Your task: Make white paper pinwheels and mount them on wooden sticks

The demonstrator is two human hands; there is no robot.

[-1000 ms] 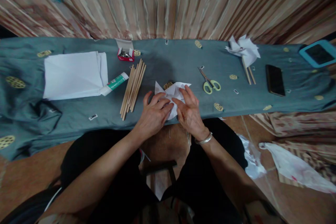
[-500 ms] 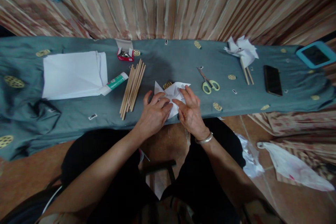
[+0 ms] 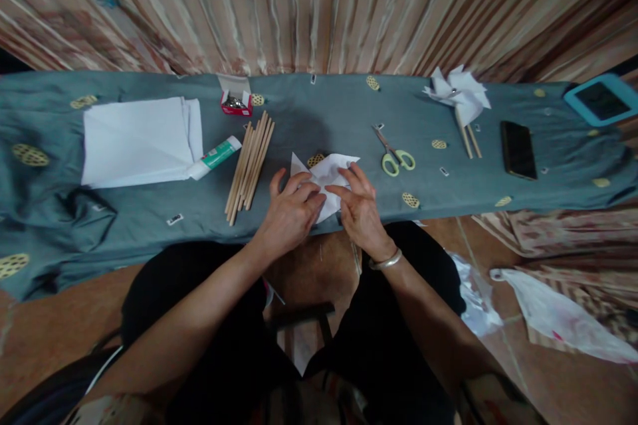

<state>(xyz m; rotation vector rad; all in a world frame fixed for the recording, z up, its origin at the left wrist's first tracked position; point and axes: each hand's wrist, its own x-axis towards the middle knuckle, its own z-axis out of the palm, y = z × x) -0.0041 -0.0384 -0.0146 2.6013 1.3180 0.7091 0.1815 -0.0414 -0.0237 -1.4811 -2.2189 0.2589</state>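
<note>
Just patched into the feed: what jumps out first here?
Both hands, left hand and right hand, press on a folded white paper at the near edge of the grey cloth. A bundle of wooden sticks lies left of it, scissors to its right.

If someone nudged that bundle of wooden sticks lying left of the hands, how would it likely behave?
The wooden sticks look thin, straight and round, so they would probably stay stiff but roll apart. They lie loose, with nothing seen binding them, so a push likely scatters them. The cloth beneath may slow any rolling.
</note>
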